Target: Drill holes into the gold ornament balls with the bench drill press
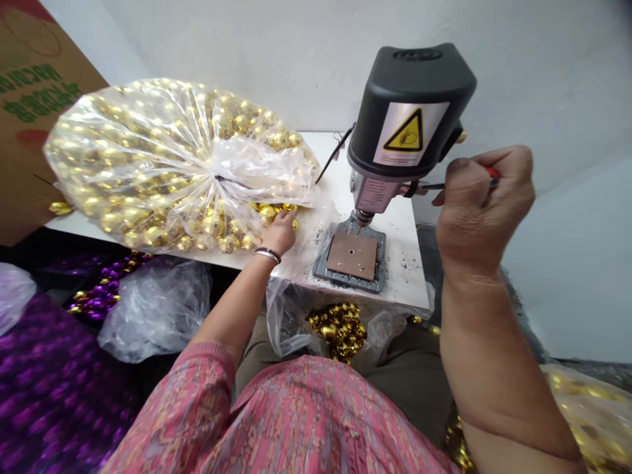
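My left hand [279,234] is among loose shiny gold balls [266,211] beside a large clear bag [197,131]. Its fingers are bunched and curled down on the balls; the fingertips are partly hidden. My right hand [486,204] is closed around the red-tipped feed lever [492,174] of a black bench drill press [412,79]. Beneath the chuck [364,218], a square brown board [352,255] with a small dark hole lies on the grey drill base [320,271]. No ball shows on the board.
Dark shavings are scattered on the white table [407,263]. A plastic bag with gold balls [340,329] lies at my lap below the table edge. Purple balls [101,289] and crumpled plastic [158,306] are at left, near a cardboard box [34,164].
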